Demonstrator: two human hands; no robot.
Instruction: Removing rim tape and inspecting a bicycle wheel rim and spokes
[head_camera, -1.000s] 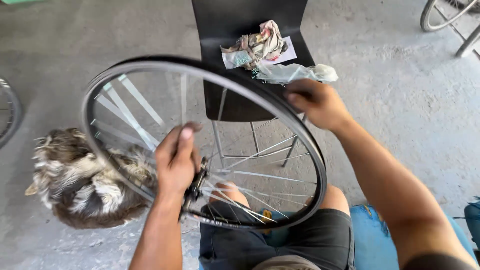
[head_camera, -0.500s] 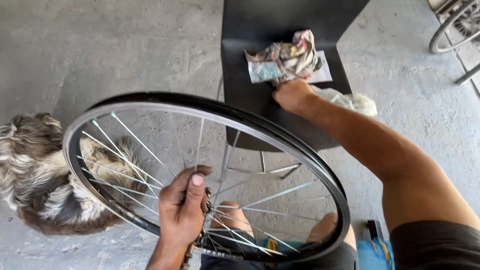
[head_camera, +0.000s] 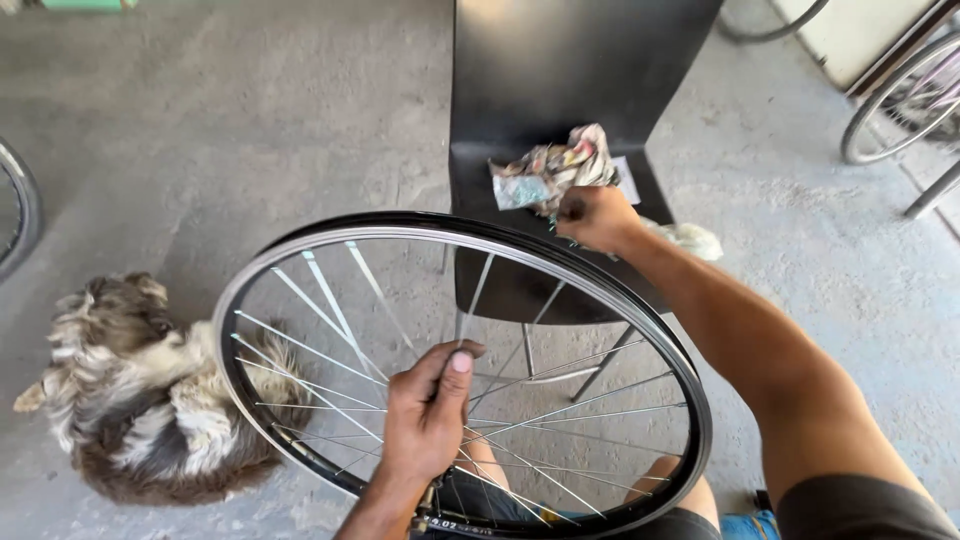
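- Head view, nearest first: left hand (head_camera: 428, 420) clenched round the spokes at the hub of the bicycle wheel (head_camera: 460, 375), which lies across the lap; it looks light and stiff, rim safest to grip (spokes thin, bendable); hub hidden.
- Right hand (head_camera: 592, 217) closes on the crumpled rag (head_camera: 555, 170) on the black chair (head_camera: 530, 90); fingers unseen.
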